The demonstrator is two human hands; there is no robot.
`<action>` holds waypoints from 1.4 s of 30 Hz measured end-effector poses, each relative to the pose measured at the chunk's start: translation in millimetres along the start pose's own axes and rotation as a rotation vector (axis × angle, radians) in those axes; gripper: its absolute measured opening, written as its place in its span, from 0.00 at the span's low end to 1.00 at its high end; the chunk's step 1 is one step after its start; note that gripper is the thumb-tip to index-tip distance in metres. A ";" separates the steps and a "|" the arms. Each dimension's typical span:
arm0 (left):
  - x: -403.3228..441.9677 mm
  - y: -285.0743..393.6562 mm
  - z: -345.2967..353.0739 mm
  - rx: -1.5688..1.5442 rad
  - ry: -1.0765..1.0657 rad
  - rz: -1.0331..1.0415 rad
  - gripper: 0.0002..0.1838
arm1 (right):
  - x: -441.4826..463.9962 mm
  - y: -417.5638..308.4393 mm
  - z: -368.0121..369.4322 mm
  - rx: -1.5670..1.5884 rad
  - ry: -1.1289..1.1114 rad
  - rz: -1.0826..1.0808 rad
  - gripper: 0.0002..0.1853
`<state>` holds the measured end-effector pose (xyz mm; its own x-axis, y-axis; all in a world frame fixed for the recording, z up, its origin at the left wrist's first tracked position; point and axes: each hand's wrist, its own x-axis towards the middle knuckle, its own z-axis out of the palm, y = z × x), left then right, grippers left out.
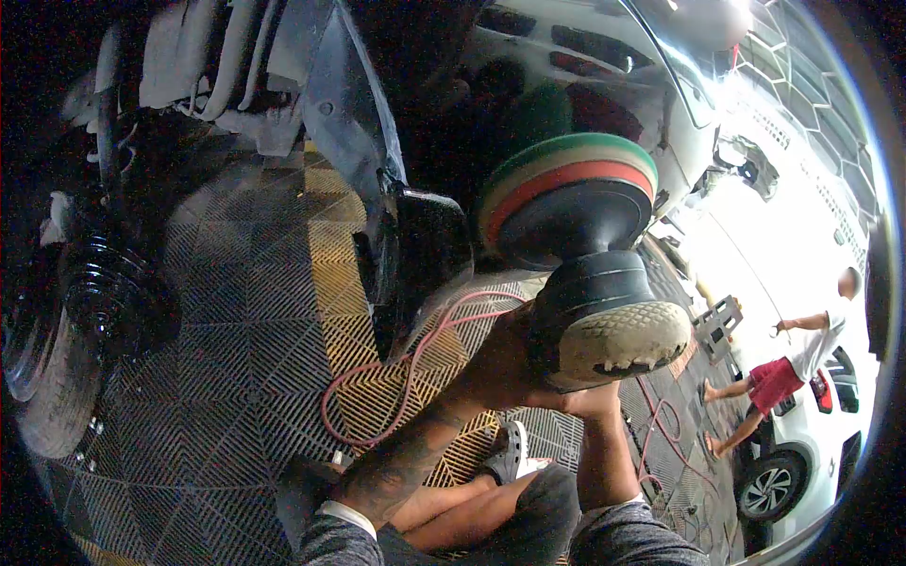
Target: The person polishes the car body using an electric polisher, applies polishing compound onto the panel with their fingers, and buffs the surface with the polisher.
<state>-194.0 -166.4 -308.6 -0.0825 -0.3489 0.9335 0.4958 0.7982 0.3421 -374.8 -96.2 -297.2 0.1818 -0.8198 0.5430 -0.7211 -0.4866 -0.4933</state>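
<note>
Two hands [510, 358] [595, 404] on polisher [599, 283], panel [651, 94] ending above floor [241, 311]

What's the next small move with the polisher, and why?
Probably ease the pad flat to the glossy dark panel: left hand and right hand are both at the polisher, its pad faces the panel, and full contact can't be confirmed.

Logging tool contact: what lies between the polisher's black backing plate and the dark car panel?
In the head view, a layered pad, red, pale and green, lies between the backing plate and the car panel.
</note>
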 end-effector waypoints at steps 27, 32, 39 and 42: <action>-63.3 -46.0 32.4 -0.316 -0.001 -0.304 0.50 | 0.8 25.9 2.9 -0.005 -0.001 -0.061 0.62; -55.0 -40.9 26.8 -0.256 -0.004 -0.283 0.50 | 4.0 22.7 2.4 -0.079 -0.038 -0.068 0.63; -40.8 -34.1 16.1 -0.160 0.002 -0.221 0.49 | -17.9 62.4 17.9 0.202 0.043 0.047 0.81; -38.9 -34.9 14.5 -0.142 -0.001 -0.212 0.49 | -22.4 76.8 15.0 -0.235 -0.054 -0.068 0.83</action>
<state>-220.6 -173.6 -355.3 -0.1981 -0.5003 0.8429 0.5838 0.6305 0.5115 -424.3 -119.7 -357.5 0.2657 -0.8056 0.5296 -0.8407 -0.4625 -0.2817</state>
